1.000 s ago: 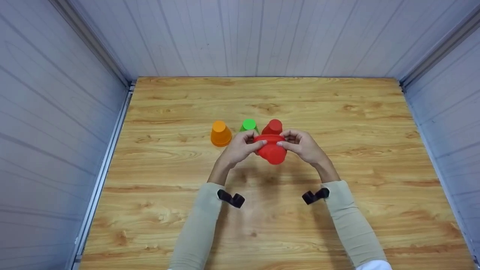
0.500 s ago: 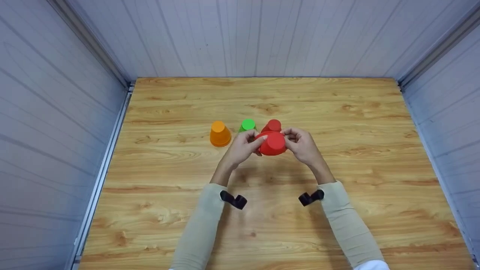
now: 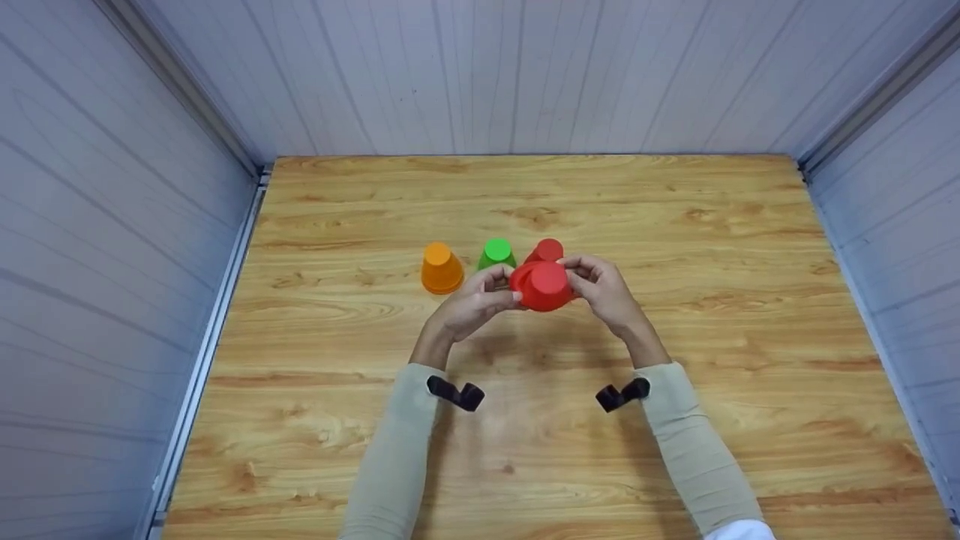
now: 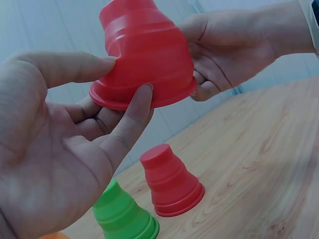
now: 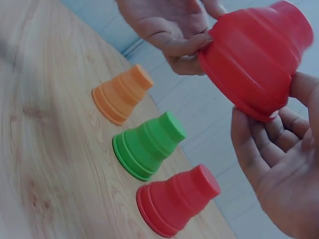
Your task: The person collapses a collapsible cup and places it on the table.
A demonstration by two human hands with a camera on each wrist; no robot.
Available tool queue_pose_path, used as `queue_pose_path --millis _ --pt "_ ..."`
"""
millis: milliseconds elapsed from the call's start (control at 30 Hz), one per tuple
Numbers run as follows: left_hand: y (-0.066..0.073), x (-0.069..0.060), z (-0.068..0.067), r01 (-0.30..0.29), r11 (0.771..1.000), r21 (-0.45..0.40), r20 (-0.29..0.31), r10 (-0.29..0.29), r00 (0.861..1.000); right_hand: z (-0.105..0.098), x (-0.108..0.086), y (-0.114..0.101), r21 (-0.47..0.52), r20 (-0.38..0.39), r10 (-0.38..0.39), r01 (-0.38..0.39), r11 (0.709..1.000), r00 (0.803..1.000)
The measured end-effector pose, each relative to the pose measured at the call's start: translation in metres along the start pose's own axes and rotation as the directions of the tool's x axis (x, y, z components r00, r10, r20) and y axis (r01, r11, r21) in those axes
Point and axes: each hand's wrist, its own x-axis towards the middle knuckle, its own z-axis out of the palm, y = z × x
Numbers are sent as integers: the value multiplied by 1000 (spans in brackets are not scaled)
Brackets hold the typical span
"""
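Both hands hold one red ribbed cup in the air, its narrow closed end up and its wide rim down. My left hand pinches the rim side with thumb and fingers; in the left wrist view the thumb presses the wall of the held cup, which looks dented. On the other side my right hand grips the rim, as the right wrist view also shows for the right hand. Just behind the held cup, a second red cup stands upside down on the table, partly hidden.
A green cup and an orange cup stand upside down in a row left of the standing red cup. The wooden table is bounded by pale panels at the back and both sides.
The held cup has tipped from pointing toward the body to narrow end up. My left hand has shifted its thumb and fingers down and left along the rim; the right hand keeps its grip.
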Motion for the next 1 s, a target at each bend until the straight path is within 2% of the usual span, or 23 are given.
queue_pose_path --millis 100,200,300,400,633,833,1000 --pt "1 2 -1 10 999 32 -37 -9 999 -3 -2 -1 134 93 13 -26 991 996" --pt "2 3 -1 18 998 62 -78 -13 997 -7 -4 -2 227 206 -1 -47 973 979" --pt "2 4 -1 19 995 99 -103 -8 995 -10 -4 -2 258 277 -18 -57 964 961" --pt "2 5 -1 16 990 140 -129 2 992 -11 -4 -2 268 295 -19 -63 961 955" --pt "2 9 3 36 973 226 -210 13 978 -5 -2 3 259 207 42 -96 961 977" --pt "2 14 7 66 953 294 -288 22 957 1 -1 3 253 133 50 -83 964 990" --pt "2 14 10 80 946 314 -305 20 952 8 2 4 204 9 58 -58 977 998"
